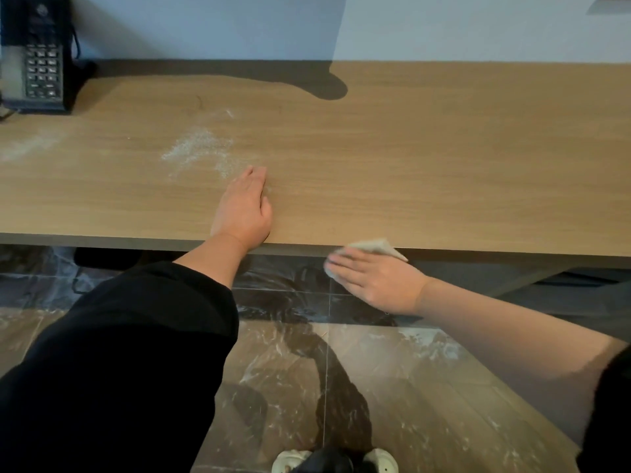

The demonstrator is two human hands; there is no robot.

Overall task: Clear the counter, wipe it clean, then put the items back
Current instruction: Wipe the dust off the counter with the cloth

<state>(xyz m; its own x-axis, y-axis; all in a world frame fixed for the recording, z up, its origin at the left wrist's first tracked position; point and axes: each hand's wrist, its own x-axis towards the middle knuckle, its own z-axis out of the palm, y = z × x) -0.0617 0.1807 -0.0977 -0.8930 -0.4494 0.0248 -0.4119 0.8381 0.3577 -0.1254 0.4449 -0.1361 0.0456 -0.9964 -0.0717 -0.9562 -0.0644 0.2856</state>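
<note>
Pale wall at the back, dark marbled floor underfoot.
The wall (205, 25) is plain bluish-white, its left part in shadow and its right part lit, with the corner of a grey ledge (611, 3) just poking in at the top right. The floor (426, 387) is glossy stone tile, brown and black with white veins, darker further back and lighter closer in. A thin grout line (327, 353) runs straight between two tiles. At the bottom edge sits a pair of pale slippers (290, 460), only their toes in sight. A black shape (102, 259) lies low on the left, too dim to tell.
</note>
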